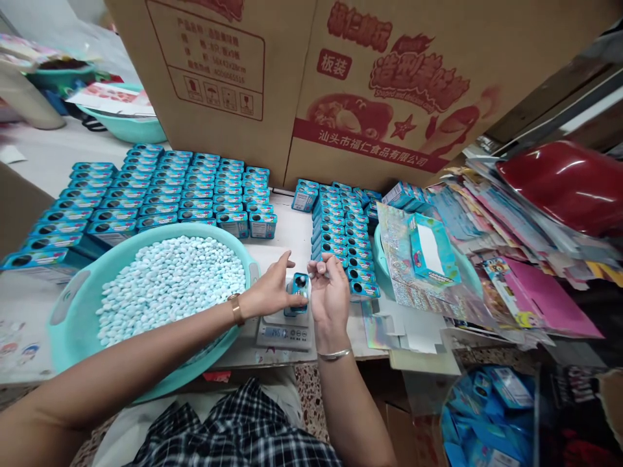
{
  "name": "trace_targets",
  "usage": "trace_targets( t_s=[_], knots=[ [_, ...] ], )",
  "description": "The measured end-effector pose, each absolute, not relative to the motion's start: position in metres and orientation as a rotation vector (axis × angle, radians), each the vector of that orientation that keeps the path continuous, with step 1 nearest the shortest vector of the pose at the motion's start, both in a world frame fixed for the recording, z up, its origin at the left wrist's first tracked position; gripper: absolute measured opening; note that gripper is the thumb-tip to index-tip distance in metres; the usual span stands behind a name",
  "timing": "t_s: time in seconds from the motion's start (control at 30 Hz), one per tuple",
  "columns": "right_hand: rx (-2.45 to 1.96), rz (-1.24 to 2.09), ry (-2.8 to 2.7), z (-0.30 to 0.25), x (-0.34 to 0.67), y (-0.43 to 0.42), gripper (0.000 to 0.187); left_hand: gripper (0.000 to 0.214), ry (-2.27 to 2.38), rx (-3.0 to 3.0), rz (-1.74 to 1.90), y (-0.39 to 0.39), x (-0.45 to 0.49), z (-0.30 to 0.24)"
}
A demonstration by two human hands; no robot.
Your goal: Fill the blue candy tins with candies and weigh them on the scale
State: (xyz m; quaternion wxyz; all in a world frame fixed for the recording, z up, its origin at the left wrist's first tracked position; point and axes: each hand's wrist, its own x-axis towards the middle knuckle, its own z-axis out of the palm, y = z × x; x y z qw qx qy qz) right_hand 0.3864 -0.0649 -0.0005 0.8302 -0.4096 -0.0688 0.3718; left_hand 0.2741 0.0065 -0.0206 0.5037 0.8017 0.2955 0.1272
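Observation:
A small blue box (300, 283) with a round dark opening on top stands on a digital scale (285, 334) with a lit display. My left hand (272, 285) is at the box's left side, fingers stretched apart and the thumb crossing its near part. Just right of the box, my right hand (329, 285) is raised with its fingers curled together. Something small and pale seems to be at those fingertips, too small to make out. Left of the scale is a turquoise basin (61, 308) holding many pale blue candies (170, 285).
Rows of blue boxes (160, 188) stand behind the basin, and more boxes (335, 227) right of the scale. A large carton (287, 78) walls off the back. Shiny sheets (394, 259) and papers are piled right. A bin of blue packages (491, 415) sits below.

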Motion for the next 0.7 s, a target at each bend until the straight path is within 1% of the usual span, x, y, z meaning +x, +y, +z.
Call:
trace_targets(
  t_s=[0.13,0.2,0.27,0.37,0.47,0.7],
  knots=[
    [-0.832,0.812,-0.099,0.0,0.392,-0.068,0.018,0.11,0.691,1.895,0.282,0.011,0.269,-0.02],
    [-0.8,0.816,-0.054,0.003,0.4,-0.075,0.018,0.105,0.694,1.904,0.31,0.017,0.263,-0.015],
    [-0.766,0.815,-0.007,0.005,0.41,-0.086,0.017,0.095,0.691,1.946,0.403,0.024,0.255,-0.006],
    [-0.727,0.8,0.066,0.006,0.425,-0.109,0.01,0.076,0.673,2.033,0.555,0.034,0.241,0.008],
    [-0.687,0.784,0.126,0.0,0.434,-0.13,0.007,0.063,0.627,2.086,0.587,0.037,0.231,0.017],
    [-0.654,0.814,0.146,-0.017,0.44,-0.15,0.009,0.056,0.505,2.306,0.551,0.022,0.239,0.02]
  ],
)
